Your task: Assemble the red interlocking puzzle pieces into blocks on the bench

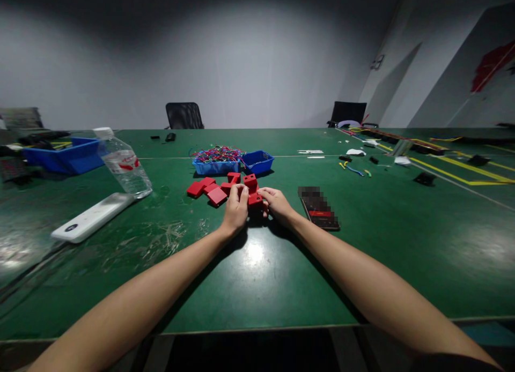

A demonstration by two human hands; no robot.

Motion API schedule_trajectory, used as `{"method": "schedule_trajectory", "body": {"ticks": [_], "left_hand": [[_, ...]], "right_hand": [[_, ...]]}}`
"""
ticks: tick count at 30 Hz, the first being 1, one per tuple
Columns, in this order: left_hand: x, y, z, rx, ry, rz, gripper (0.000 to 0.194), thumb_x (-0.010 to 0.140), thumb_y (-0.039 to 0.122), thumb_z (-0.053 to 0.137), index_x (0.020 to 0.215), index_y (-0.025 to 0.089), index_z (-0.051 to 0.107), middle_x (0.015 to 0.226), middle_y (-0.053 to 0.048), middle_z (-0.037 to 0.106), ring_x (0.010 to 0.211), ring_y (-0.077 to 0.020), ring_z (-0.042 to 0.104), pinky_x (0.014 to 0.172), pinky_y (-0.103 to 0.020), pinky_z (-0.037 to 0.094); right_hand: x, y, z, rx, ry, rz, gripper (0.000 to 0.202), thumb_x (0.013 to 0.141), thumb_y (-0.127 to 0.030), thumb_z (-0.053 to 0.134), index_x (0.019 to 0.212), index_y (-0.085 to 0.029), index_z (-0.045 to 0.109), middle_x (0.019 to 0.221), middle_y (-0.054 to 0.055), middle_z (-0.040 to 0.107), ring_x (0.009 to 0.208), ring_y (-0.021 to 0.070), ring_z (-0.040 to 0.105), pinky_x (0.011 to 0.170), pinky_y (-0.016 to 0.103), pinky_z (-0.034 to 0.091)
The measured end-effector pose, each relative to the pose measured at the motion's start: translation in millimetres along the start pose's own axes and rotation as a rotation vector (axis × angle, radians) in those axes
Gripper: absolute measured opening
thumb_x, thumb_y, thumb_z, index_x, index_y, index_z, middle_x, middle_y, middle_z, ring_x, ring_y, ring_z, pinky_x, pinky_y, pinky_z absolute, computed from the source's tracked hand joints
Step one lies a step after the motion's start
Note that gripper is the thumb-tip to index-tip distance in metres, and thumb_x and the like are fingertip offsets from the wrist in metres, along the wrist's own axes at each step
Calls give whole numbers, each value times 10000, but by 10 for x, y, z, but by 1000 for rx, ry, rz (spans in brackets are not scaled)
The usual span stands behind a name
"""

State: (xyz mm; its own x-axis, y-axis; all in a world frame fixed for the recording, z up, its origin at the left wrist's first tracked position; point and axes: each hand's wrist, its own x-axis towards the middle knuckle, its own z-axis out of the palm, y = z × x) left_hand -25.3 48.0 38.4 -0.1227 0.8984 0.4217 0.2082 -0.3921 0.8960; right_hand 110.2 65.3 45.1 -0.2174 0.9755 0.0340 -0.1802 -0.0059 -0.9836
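Between my two hands, above the green table, is a red block (252, 184) with dark round holes in its upper and lower parts. My left hand (236, 207) grips its left side, thumb up and fingers curled. From the right, my right hand (276, 203) pinches the same block with thumb and forefinger. Several loose red blocks (217, 196) lie just left of and behind my left hand. Behind them stands a blue bin of thin coloured wires (219, 167), touching a smaller blue bin (258, 163) whose contents are too small to tell.
A phone (319, 208) lies right of my right hand. On the left, a clear bottle (127, 168) tilts beside a white power bank (92, 217) with a cable, near a larger blue bin (70, 156). Wire pieces (354, 170) and scraps lie at the right on the green table (257, 291).
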Motion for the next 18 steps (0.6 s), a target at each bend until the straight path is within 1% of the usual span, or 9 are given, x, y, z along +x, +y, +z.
{"method": "schedule_trajectory", "body": {"ticks": [2,4,7,9,11,14,16,18], "left_hand": [[4,2,15,-19,12,-15,200,911,392,481,963,202,513,860,-11,579,747,-137,558,707,-255,453],[28,3,22,-4,23,0,183,923,368,457,988,200,492,881,-19,568,757,-140,560,732,-269,465],[103,15,-13,113,60,59,176,940,340,409,996,192,485,955,-53,572,877,-166,574,844,-311,469],[161,26,-70,286,79,80,186,944,315,385,1001,184,504,1020,-87,586,976,-198,566,922,-355,449],[205,27,-143,582,45,135,207,919,288,420,1048,172,534,1095,-121,597,1077,-255,527,994,-433,397],[239,-2,-248,990,-71,243,410,875,327,503,1226,117,504,1304,-193,519,1243,-341,415,1074,-521,287],[257,-25,-302,1152,-122,247,528,867,368,509,1302,73,460,1371,-233,463,1285,-376,371,1089,-560,243],[280,-25,-341,1251,-149,197,589,870,404,491,1350,70,427,1406,-257,424,1283,-400,368,1058,-603,262]], "right_hand": [[11,2,15,20,28,11,161,789,-336,609,778,-181,568,499,-69,541,347,84,443,320,209,382],[20,-4,22,38,63,26,131,817,-313,588,801,-188,553,520,-64,562,365,90,460,332,210,395],[21,-24,19,71,108,28,109,848,-301,561,822,-198,536,598,-43,622,429,102,503,365,215,438],[14,-40,14,89,115,19,115,857,-304,553,813,-201,525,619,-35,637,453,105,513,381,218,461],[1,-53,13,104,118,13,121,866,-298,538,799,-198,524,612,-25,644,456,108,519,380,220,468],[-18,-68,19,135,140,0,137,873,-280,507,783,-182,539,632,9,676,447,115,538,367,225,461],[-23,-75,25,145,145,-5,150,870,-284,507,775,-174,545,636,22,688,429,112,539,367,224,458],[-19,-81,30,145,140,-1,159,865,-302,519,775,-173,544,622,20,685,421,110,540,374,224,464]]}}
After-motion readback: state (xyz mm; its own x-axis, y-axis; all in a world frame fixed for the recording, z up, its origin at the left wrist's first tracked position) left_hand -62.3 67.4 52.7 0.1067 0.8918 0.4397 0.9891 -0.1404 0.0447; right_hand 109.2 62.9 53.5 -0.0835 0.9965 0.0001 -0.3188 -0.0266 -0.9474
